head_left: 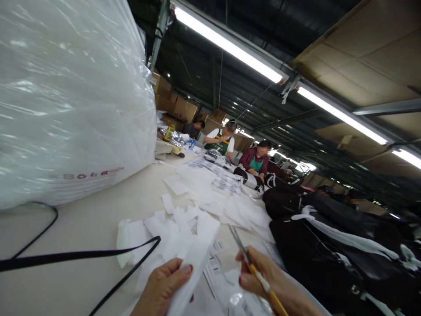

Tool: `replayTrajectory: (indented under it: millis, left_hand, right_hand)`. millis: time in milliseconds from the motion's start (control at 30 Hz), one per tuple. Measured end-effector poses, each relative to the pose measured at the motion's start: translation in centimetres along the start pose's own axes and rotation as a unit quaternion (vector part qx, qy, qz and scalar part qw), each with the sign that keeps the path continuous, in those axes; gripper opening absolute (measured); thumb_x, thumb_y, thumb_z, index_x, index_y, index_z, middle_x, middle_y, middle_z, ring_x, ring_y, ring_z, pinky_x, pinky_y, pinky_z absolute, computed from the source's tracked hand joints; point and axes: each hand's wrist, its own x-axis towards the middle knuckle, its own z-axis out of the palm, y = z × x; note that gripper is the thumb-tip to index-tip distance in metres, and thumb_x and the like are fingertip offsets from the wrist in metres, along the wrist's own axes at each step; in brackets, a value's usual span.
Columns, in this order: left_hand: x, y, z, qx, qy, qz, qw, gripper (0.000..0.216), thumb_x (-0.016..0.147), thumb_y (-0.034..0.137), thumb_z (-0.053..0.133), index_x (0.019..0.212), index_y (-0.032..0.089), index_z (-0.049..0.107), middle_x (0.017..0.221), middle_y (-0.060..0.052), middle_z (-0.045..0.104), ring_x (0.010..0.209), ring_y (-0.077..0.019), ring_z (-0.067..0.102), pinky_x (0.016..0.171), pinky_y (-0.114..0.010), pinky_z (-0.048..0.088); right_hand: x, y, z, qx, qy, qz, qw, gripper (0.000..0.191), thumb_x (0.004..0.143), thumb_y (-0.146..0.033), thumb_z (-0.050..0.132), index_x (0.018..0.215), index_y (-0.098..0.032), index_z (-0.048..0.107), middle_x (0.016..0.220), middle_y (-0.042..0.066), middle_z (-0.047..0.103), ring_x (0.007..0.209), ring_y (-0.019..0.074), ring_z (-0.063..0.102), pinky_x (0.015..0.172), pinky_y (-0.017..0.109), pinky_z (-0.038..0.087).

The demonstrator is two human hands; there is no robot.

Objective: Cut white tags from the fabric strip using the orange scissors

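Head view: the left hand [166, 281] pinches a long, smooth white strip [201, 245] between thumb and fingers, tilted above flat, papery white pieces [179, 221] strewn across the pale tabletop [92, 219]. Just to its right, the right hand [265, 271] closes around a slender tool [262, 282], metal-tipped and yellow-handled! Glossy, bulging plastic wrap [72, 101] looms left; soft black bundles [315, 259] slump right, trailing white straps [348, 237].

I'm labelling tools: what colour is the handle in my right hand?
The handle is yellow-orange with a whitish stretch, best seen in the head view.
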Motion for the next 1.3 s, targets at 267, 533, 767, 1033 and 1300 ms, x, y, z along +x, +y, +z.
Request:
replayTrajectory:
  millis: [267, 533, 767, 1033, 1300]
  left_hand:
    - [-0.6, 0.1, 0.5, -0.012, -0.015, 0.011, 1.000, 0.044, 0.039, 0.048, 0.084, 0.057, 0.014, 0.064, 0.039, 0.002, 0.061, 0.035, -0.0072, 0.051, 0.038, -0.014, 0.036]
    - [-1.0, 0.3, 0.8, -0.022, -0.025, 0.004, 0.999, 0.043, 0.036, 0.046, 0.086, 0.056, 0.014, 0.066, 0.039, 0.001, 0.063, 0.034, -0.0085, 0.052, 0.038, -0.016, 0.039]
    - [-0.9, 0.8, 0.5, -0.013, -0.031, -0.004, 0.999, 0.042, 0.038, 0.046, 0.085, 0.056, 0.013, 0.066, 0.039, 0.002, 0.062, 0.034, -0.0082, 0.052, 0.038, -0.016, 0.039]
    - [0.1, 0.5, -0.7, 0.024, 0.006, -0.015, 1.000, 0.043, 0.040, 0.045, 0.084, 0.060, 0.012, 0.066, 0.040, 0.002, 0.061, 0.034, -0.0076, 0.050, 0.037, -0.016, 0.036]
    - [0.4, 0.4, -1.0, 0.016, 0.030, -0.035, 0.999, 0.031, 0.047, 0.034, 0.081, 0.061, 0.013, 0.064, 0.040, 0.002, 0.060, 0.035, -0.0081, 0.049, 0.036, -0.017, 0.035]
  right_hand:
    - [-0.9, -1.0, 3.4, -0.204, -0.146, 0.110, 0.962, 0.016, 0.071, -0.033, 0.057, 0.076, -0.019, 0.050, 0.067, -0.004, 0.045, 0.062, 0.0119, 0.039, 0.054, 0.022, 0.029]
    - [0.3, -2.3, 4.4, -0.241, -0.154, 0.120, 0.951, 0.015, 0.071, -0.029, 0.061, 0.080, -0.020, 0.054, 0.067, -0.004, 0.048, 0.059, 0.0109, 0.039, 0.052, 0.021, 0.029]
    - [1.4, -0.1, 5.0, -0.184, -0.161, 0.062, 0.968, 0.036, 0.063, -0.046, 0.069, 0.078, -0.019, 0.051, 0.067, -0.005, 0.045, 0.060, 0.0102, 0.037, 0.053, 0.020, 0.029]
    - [1.3, -1.5, 5.6, -0.086, -0.158, 0.134, 0.975, 0.034, 0.062, -0.050, 0.065, 0.074, -0.021, 0.052, 0.065, -0.004, 0.046, 0.067, 0.0147, 0.045, 0.050, 0.020, 0.028]
    - [2.3, 0.4, 6.3, -0.020, -0.193, 0.072, 0.978, 0.039, 0.064, -0.055, 0.062, 0.065, -0.018, 0.049, 0.060, -0.004, 0.039, 0.059, 0.0105, 0.038, 0.049, 0.021, 0.026]
